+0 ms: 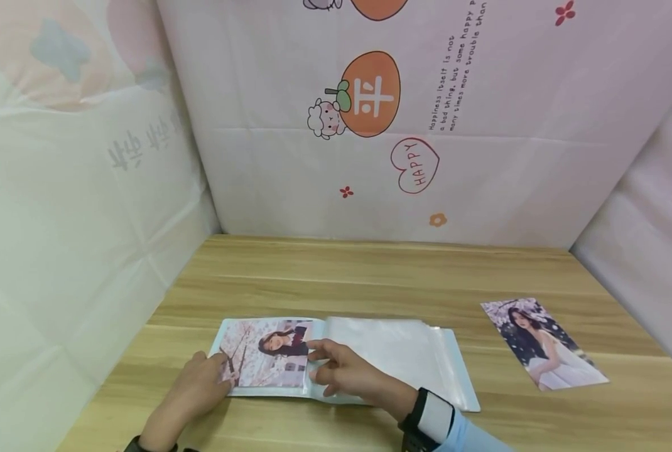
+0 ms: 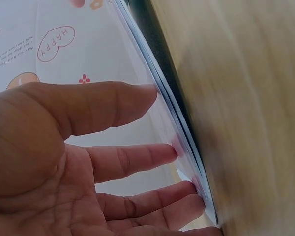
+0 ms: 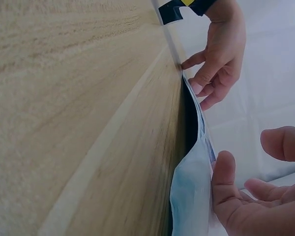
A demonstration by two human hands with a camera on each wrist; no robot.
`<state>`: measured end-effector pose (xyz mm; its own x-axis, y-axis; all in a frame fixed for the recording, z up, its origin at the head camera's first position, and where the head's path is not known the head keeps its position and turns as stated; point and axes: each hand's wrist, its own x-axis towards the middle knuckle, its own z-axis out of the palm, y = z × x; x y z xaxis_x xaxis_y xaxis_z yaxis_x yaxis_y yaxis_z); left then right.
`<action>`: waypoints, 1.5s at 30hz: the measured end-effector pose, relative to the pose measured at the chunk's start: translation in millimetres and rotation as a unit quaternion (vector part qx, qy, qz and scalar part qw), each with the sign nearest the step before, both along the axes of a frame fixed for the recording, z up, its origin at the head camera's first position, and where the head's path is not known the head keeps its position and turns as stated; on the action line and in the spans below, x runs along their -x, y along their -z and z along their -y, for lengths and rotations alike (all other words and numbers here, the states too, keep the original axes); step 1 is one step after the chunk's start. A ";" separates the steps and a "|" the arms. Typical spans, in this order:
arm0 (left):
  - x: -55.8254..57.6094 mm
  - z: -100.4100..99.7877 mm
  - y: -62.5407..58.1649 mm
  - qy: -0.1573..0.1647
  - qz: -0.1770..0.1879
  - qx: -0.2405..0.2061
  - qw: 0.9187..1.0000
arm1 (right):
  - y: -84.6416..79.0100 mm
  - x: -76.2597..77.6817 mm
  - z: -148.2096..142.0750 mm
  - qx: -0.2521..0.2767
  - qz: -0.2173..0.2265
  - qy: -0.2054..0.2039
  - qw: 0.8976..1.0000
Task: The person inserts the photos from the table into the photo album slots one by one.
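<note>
An open photo album [image 1: 389,348] with clear sleeves and a pale blue border lies flat on the table. Its left page shows a photo [image 1: 274,364] of a long-haired person among pink blossoms, turned sideways. My left hand [image 1: 197,383] rests on the album's left edge, its extended fingertips touching the page in the left wrist view. Over the inner fold, my right hand [image 1: 350,373] has its fingertips at the photo's right edge. The right wrist view shows this hand's thumb [image 3: 223,179] against the album, apart from the other fingers.
To the right on the wooden table [image 1: 381,276] lies a loose photo [image 1: 551,351] of a person in a white dress. A printed cloth [image 1: 291,182] hangs behind the table, with more pale cloth at both sides. My right wrist wears a watch [image 1: 434,417].
</note>
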<state>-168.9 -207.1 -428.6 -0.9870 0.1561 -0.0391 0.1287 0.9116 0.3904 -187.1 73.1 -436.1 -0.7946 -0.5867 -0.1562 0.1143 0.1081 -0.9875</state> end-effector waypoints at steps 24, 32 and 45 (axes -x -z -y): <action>3.6 -1.7 3.0 -0.001 0.000 0.004 1.000 | -2.9 -9.3 -58.4 -0.104 -0.194 0.076 0.973; 1.6 -2.0 3.4 -0.002 -0.014 0.012 1.000 | -2.8 -11.5 -117.9 -0.253 -0.360 0.137 0.888; -1.1 -1.5 6.9 -0.008 -0.017 0.021 1.000 | 7.5 -17.0 -170.1 -0.366 -0.317 0.105 0.869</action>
<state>-167.9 -205.6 -435.6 -0.9903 0.1383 -0.0112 0.1258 0.9293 0.3472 -170.1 243.1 -443.6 -0.9345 -0.3466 0.0817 -0.3345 0.7760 -0.5347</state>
